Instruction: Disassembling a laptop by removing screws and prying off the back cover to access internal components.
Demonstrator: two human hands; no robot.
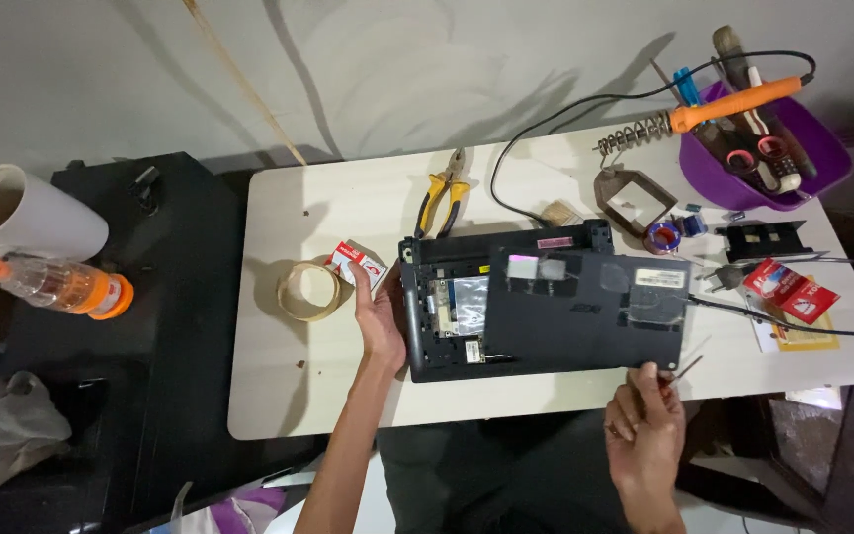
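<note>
One black laptop (546, 311) lies upside down in the middle of the bench (289, 396), its loose bottom panel bearing a pink label and a white one. The left hand (380, 321) lies flat and open against its left edge. The right hand (644, 420) pinches one thin tool (686, 368) at the near right corner. Two small red-and-white packages: one (356, 261) by the tape roll (308, 290), one (791, 287) at right.

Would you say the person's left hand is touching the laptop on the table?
Touching. The head view shows the left hand lying flat against the left edge of the upturned black laptop, with no gap visible between the palm and the casing.
</note>
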